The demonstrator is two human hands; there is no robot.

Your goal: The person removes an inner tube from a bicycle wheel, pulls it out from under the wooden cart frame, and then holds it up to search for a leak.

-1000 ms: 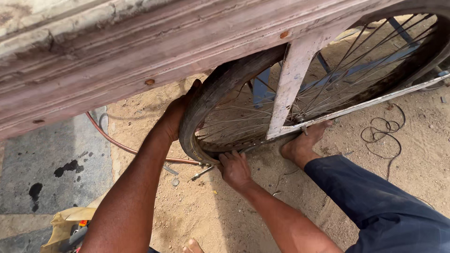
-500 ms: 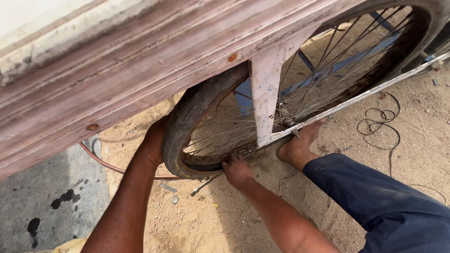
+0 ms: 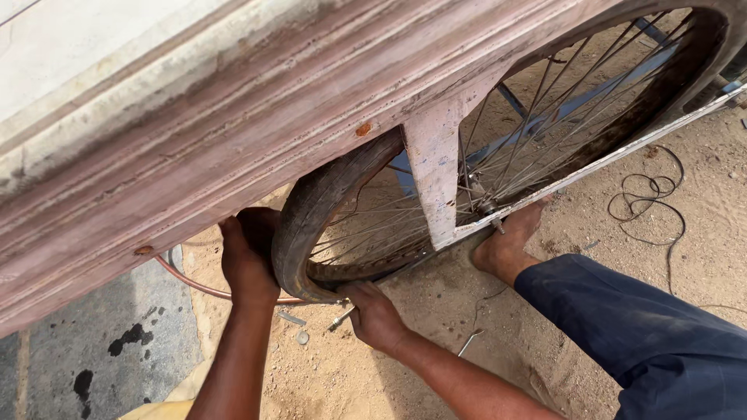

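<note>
Tyre: a worn black bicycle tyre (image 3: 311, 214) on a spoked wheel (image 3: 498, 148), tucked under the edge of a weathered wooden cart frame (image 3: 257, 132), low over sandy ground (image 3: 436, 334).
Left hand: left hand (image 3: 250, 260) wrapped over the outer tread at the wheel's lowest curve.
Right hand: right hand (image 3: 375, 313) pinching the inner bead just beside the rim; the two hands sit apart, one either side of the rubber.
Handling: likely stiff, cracked, gritty and light; best gripped at the bead, clear of the spokes.
Nearby: bare foot (image 3: 506, 245) braced by the wooden post (image 3: 432, 175); copper-coloured tube (image 3: 202, 286), small metal tools (image 3: 342, 317), loose wire (image 3: 650, 190).
</note>
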